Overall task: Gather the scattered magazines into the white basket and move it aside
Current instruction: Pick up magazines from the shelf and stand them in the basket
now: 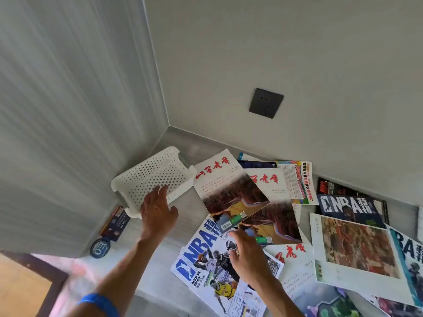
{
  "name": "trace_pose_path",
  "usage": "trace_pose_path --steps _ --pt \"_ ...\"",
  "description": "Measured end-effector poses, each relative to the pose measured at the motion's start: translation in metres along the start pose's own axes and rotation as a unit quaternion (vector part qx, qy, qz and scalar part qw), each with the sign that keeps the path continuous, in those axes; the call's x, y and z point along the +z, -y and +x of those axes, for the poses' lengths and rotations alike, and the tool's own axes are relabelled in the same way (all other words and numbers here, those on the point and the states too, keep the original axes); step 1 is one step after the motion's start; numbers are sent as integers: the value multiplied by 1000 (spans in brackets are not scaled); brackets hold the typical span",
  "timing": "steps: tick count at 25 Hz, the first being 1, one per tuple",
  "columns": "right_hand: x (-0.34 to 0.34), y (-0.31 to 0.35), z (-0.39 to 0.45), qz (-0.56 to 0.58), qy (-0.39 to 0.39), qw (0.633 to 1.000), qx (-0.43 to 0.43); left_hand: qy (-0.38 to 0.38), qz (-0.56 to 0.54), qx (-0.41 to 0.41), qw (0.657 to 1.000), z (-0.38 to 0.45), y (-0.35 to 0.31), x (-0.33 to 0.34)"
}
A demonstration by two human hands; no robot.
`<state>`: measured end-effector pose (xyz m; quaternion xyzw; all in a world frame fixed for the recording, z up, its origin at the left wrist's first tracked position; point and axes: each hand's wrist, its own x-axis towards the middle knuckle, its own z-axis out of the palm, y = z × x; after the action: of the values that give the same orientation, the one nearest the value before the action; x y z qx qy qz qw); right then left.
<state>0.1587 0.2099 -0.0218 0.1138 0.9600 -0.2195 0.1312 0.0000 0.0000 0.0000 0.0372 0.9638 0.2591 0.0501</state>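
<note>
In the head view, the white basket (153, 177) is sitting left of the frame's centre, close to the corner of the wall, its perforated side facing the camera and its long axis running from lower left to upper right. The left hand (158, 211) is reaching toward its near rim with fingers spread wide, holding nothing; whether the fingertips are touching the plastic I cannot tell. The right hand (246, 255) is hovering lower centre, fingers loosely parted and empty, over a white NBA magazine (206, 268) reading "MVP VS DPOY". Just above it, a magazine with red Chinese calligraphy (229, 191) is lying tilted, its title end pointing up-left beside the basket, overlapping a second identical copy (272, 202). A dark NBA magazine (350, 208) is lying at right, above a white-bordered magazine with a reddish picture (357, 250). A round dark badge marked "EO" (100, 247) is lying at lower left. A blue wristband (100, 303) is showing on the left forearm. A dark wall socket (266, 103) is sitting upper centre.
</note>
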Motion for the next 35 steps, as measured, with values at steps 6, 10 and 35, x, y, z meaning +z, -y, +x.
trace_pose_path --steps 6,10,35 --pt "22 -21 126 -109 40 993 -5 -43 -55 23 997 19 54 26" --pt "58 -55 94 -123 56 990 49 -74 -89 75 990 33 66 42" --pt "-14 -197 -25 245 -75 917 306 251 -404 -105 873 -67 -154 175"
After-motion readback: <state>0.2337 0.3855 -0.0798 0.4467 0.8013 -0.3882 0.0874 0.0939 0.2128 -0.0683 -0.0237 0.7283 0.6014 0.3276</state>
